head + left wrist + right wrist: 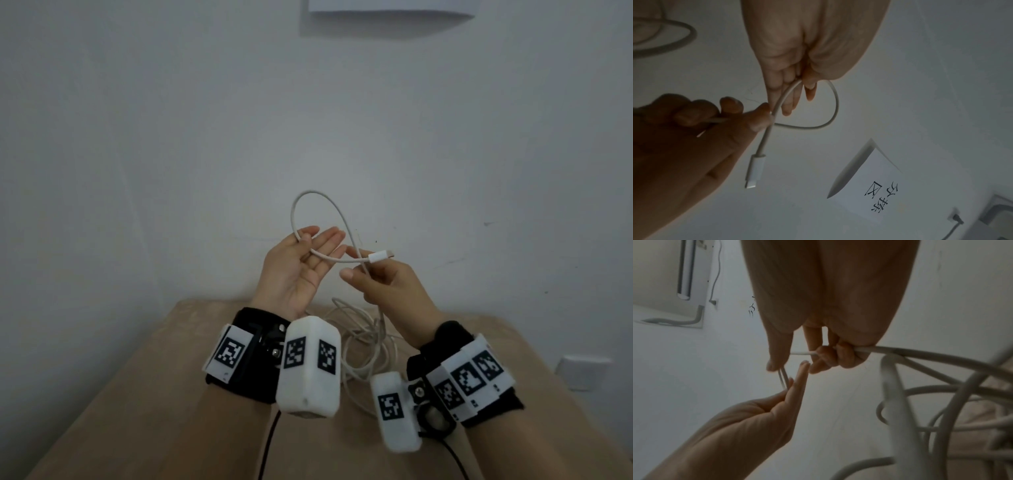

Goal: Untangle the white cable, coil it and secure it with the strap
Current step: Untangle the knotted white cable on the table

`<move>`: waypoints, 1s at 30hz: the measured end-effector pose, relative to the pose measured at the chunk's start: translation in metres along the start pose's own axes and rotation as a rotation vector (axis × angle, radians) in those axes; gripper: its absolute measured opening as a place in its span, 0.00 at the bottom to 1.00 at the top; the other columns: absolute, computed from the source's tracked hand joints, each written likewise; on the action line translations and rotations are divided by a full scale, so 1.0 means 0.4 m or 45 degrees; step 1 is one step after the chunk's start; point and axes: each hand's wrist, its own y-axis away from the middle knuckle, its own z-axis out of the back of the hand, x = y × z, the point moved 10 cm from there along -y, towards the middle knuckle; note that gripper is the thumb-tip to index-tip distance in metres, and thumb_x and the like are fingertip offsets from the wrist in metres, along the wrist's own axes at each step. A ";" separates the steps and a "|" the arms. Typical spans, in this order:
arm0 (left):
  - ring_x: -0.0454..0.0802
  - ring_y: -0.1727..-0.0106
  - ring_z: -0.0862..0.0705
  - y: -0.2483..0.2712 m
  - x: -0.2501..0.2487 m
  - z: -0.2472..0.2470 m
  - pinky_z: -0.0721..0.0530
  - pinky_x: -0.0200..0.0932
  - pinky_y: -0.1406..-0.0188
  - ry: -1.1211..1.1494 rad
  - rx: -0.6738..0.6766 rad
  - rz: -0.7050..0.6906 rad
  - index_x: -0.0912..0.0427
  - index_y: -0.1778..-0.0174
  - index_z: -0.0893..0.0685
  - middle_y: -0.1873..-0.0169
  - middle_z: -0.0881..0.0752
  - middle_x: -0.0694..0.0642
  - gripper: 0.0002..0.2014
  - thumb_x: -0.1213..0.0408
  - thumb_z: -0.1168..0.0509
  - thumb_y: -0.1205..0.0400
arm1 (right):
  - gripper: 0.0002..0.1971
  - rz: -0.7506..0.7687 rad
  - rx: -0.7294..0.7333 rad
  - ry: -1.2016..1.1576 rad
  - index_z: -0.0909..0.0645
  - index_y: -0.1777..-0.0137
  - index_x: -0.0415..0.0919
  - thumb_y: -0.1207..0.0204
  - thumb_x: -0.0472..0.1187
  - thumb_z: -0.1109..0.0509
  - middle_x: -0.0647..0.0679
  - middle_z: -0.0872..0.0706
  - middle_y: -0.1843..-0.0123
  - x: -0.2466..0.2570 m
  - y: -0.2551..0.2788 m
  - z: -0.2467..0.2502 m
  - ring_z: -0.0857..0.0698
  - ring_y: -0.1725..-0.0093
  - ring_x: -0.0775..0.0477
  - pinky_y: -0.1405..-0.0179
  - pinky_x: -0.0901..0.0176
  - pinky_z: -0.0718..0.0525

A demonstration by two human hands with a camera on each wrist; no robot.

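Observation:
The white cable arches in a small loop above both hands in the head view. My left hand is raised palm-up with its fingers nearly straight, and its thumb pinches the cable against them. My right hand grips the cable where the loop crosses itself, its fingers curled round the strand. The white connector pokes out to the right of that hand. In the left wrist view the connector hangs free below the right hand. The remaining cable lies in a tangled heap on the table. No strap is in sight.
A beige table stands against a white wall. A paper sheet hangs on the wall above and a wall socket sits low at right. Black leads trail from the wrist cameras toward me.

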 end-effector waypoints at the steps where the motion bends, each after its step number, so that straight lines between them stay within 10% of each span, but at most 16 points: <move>1: 0.64 0.48 0.13 0.000 0.003 -0.001 0.14 0.56 0.49 -0.024 -0.007 -0.001 0.71 0.50 0.24 0.49 0.15 0.75 0.10 0.74 0.51 0.11 | 0.13 0.003 -0.029 -0.020 0.17 0.61 0.29 0.25 0.42 0.27 0.49 0.11 0.58 0.004 0.000 0.003 0.23 0.69 0.63 0.68 0.67 0.29; 3: 0.63 0.47 0.13 0.000 0.009 -0.001 0.15 0.55 0.46 -0.097 -0.014 0.000 0.72 0.50 0.23 0.49 0.15 0.73 0.10 0.74 0.50 0.12 | 0.12 -0.013 -0.093 -0.037 0.14 0.62 0.40 0.22 0.46 0.32 0.35 0.16 0.61 0.009 0.001 0.011 0.30 0.75 0.59 0.71 0.66 0.30; 11: 0.54 0.60 0.11 0.003 -0.057 0.018 0.13 0.48 0.46 -0.487 0.062 -0.086 0.68 0.56 0.16 0.63 0.10 0.62 0.04 0.76 0.36 0.20 | 0.15 -0.140 0.014 -0.112 0.12 0.48 0.36 0.17 0.43 0.39 0.51 0.22 0.71 -0.022 -0.002 0.026 0.33 0.74 0.55 0.73 0.65 0.35; 17: 0.41 0.83 0.38 0.051 -0.063 -0.009 0.30 0.34 0.79 -1.432 0.421 0.020 0.64 0.61 0.11 0.81 0.30 0.49 0.16 0.53 0.34 0.24 | 0.14 -0.190 0.159 0.163 0.13 0.48 0.35 0.16 0.41 0.39 0.51 0.22 0.72 -0.022 0.009 0.005 0.30 0.76 0.58 0.75 0.70 0.31; 22: 0.38 0.86 0.44 0.009 -0.095 0.036 0.49 0.32 0.86 -1.002 0.165 -0.051 0.62 0.64 0.21 0.84 0.35 0.46 0.16 0.60 0.43 0.13 | 0.15 -0.173 0.123 0.230 0.12 0.55 0.38 0.16 0.39 0.40 0.50 0.21 0.70 -0.020 0.008 0.015 0.28 0.76 0.57 0.73 0.67 0.29; 30: 0.42 0.82 0.32 0.006 -0.076 0.070 0.35 0.33 0.83 -0.750 0.108 0.147 0.64 0.61 0.20 0.78 0.26 0.51 0.13 0.65 0.46 0.15 | 0.14 -0.148 0.080 0.264 0.12 0.57 0.39 0.17 0.40 0.38 0.50 0.13 0.63 -0.009 0.006 0.056 0.22 0.71 0.56 0.72 0.66 0.24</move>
